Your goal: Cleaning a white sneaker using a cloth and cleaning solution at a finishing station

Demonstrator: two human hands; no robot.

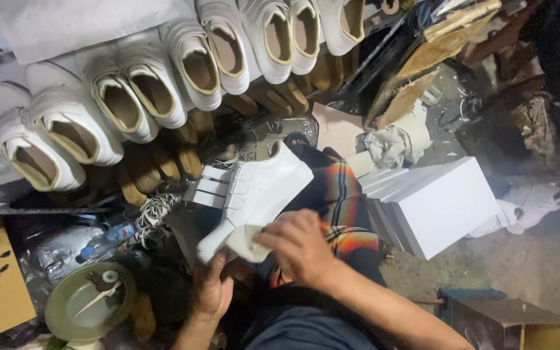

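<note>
A white sneaker (pixel 257 188) with three straps lies tilted over my lap, toe pointing up and right. My left hand (pixel 213 285) grips it from below at the heel end. My right hand (pixel 296 245) presses a small pale cloth pad (pixel 244 241) against the shoe's side near the heel. A plaid cloth (pixel 341 207) in red, orange and dark stripes covers my knee under the shoe.
A rack of several white sneakers (pixel 163 84) runs across the top left. A stack of white boxes (pixel 439 201) stands to the right. A green dish (pixel 82 311) with a small tool sits at lower left, near a plastic bottle (pixel 102 241) and tangled laces (pixel 153 214).
</note>
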